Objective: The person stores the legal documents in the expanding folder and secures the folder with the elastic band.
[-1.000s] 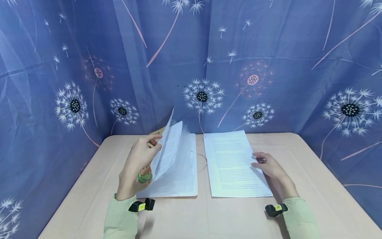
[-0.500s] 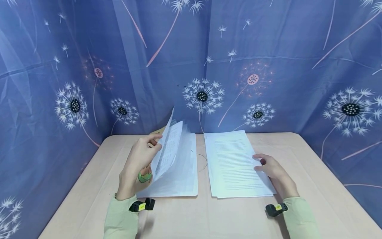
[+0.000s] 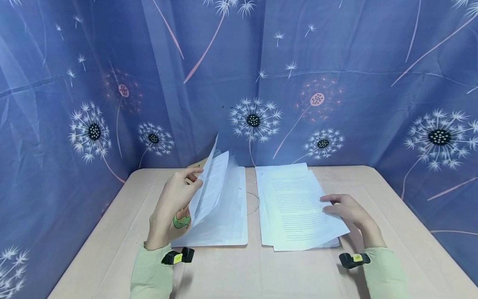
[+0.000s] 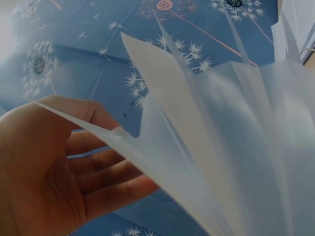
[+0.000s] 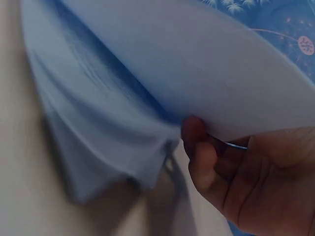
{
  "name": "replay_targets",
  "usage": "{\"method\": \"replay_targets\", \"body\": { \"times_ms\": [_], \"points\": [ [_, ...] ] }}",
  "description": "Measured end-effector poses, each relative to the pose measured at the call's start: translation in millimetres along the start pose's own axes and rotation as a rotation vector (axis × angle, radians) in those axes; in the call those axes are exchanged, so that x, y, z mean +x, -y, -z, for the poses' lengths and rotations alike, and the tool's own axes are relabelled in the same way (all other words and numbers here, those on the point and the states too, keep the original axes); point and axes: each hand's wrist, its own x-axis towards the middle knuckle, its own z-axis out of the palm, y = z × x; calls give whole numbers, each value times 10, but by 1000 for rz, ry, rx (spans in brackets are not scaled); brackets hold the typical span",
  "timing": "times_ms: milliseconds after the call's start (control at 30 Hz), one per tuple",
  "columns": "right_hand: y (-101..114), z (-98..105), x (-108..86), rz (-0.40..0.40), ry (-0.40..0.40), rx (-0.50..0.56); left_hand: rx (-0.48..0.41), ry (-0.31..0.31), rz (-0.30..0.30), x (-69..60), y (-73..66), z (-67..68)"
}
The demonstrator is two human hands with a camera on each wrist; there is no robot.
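The top sheet (image 3: 298, 207) of the paper pile (image 3: 264, 211) lies to the left of the right hand (image 3: 347, 209), which is the nearer hand. Its long axis runs away from the person, turned slightly against the sheets beneath, so its near right corner juts past them. The right grip is closed in a pinch on the sheet's right edge. Left of the pile, across a strip of worktop (image 3: 254, 232), the folder (image 3: 233, 220) lies open; the left hand (image 3: 178, 193) pinches a raised page (image 3: 209, 160) by its edge. No brand shows; the print and the marks on the yellow labels (image 3: 357, 257) at the wrists are too small to read
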Motion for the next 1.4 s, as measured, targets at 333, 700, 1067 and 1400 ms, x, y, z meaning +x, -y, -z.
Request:
{"method": "replay_targets", "body": {
  "times_ms": [333, 700, 1067, 1400],
  "points": [
    [114, 127, -42, 74, -33, -24, 6, 1, -4, 13, 0, -16],
    [82, 109, -43, 84, 23, 13, 10, 1, -5, 10, 3, -23],
    [140, 54, -37, 30, 39, 21, 15, 2, -10, 1, 13, -24],
    [228, 115, -47, 105, -55, -21, 16, -5, -8, 17, 3, -23]
  ]
}}
